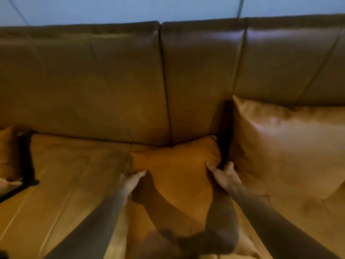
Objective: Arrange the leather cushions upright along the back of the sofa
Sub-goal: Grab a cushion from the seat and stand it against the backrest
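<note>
A tan leather cushion point(177, 165) lies flat on the sofa seat point(74, 174), its far edge touching the sofa back point(93, 81). My left hand point(130, 181) grips its left edge and my right hand point(225, 175) grips its right edge. A second, larger tan leather cushion point(287, 146) stands upright against the sofa back at the right, right beside my right hand. A third cushion point(9, 154) shows partly at the far left edge, leaning near the back.
The sofa back is made of brown leather panels with seams. A pale blue wall point(130, 8) rises behind it. A dark gap point(225, 139) separates the flat cushion from the upright one.
</note>
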Demonstrator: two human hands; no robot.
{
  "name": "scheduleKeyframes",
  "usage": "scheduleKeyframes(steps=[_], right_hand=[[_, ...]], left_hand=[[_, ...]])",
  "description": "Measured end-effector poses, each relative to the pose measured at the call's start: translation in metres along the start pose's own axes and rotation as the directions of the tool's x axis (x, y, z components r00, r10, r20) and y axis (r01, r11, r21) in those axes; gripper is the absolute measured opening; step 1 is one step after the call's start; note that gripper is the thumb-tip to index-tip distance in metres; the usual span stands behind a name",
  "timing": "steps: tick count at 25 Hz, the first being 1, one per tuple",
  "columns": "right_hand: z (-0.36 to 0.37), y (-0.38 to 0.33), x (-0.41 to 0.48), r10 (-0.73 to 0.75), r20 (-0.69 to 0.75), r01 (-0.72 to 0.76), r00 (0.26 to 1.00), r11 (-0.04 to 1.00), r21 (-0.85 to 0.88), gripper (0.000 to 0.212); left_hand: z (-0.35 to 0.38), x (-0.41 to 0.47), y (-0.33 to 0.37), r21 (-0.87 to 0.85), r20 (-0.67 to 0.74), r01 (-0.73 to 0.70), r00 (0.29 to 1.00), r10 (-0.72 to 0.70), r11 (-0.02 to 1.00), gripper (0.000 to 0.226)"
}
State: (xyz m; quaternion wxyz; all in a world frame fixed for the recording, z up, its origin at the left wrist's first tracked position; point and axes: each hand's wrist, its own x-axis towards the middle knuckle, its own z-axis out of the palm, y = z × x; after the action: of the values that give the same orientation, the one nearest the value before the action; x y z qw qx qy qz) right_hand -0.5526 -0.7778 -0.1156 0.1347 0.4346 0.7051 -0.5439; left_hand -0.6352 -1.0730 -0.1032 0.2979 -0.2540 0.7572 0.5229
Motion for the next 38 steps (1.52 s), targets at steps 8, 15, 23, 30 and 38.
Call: scheduleKeyframes(steps=[8, 15, 23, 30, 38], right_hand=[[0.023, -0.009, 0.017, 0.034, -0.092, -0.018, 0.995, 0.985, 0.171, 0.102], [0.049, -0.049, -0.01, -0.16, 0.04, 0.149, 0.986, 0.97, 0.191, 0.093], [0.106, -0.111, -0.048, -0.352, 0.151, 0.277, 0.924, 0.885, 0.374, 0.054], [0.152, -0.152, -0.037, -0.425, 0.049, 0.377, 0.904, 0.844, 0.383, 0.059], [0.166, -0.149, -0.036, -0.446, -0.104, 0.454, 0.889, 0.827, 0.331, 0.053]], left_hand=[[-0.017, 0.047, 0.008, -0.03, 0.211, 0.195, 0.96, -0.185, 0.98, 0.104], [-0.062, 0.036, 0.014, -0.17, 0.06, 0.109, 0.993, -0.1, 0.979, 0.133], [-0.158, 0.013, 0.093, -0.305, -0.259, -0.341, 0.928, 0.268, 0.889, 0.104], [-0.201, 0.046, 0.152, -0.363, -0.139, -0.337, 0.942, 0.307, 0.869, 0.094], [-0.204, 0.067, 0.164, -0.339, -0.073, -0.268, 0.963, 0.259, 0.902, 0.089]])
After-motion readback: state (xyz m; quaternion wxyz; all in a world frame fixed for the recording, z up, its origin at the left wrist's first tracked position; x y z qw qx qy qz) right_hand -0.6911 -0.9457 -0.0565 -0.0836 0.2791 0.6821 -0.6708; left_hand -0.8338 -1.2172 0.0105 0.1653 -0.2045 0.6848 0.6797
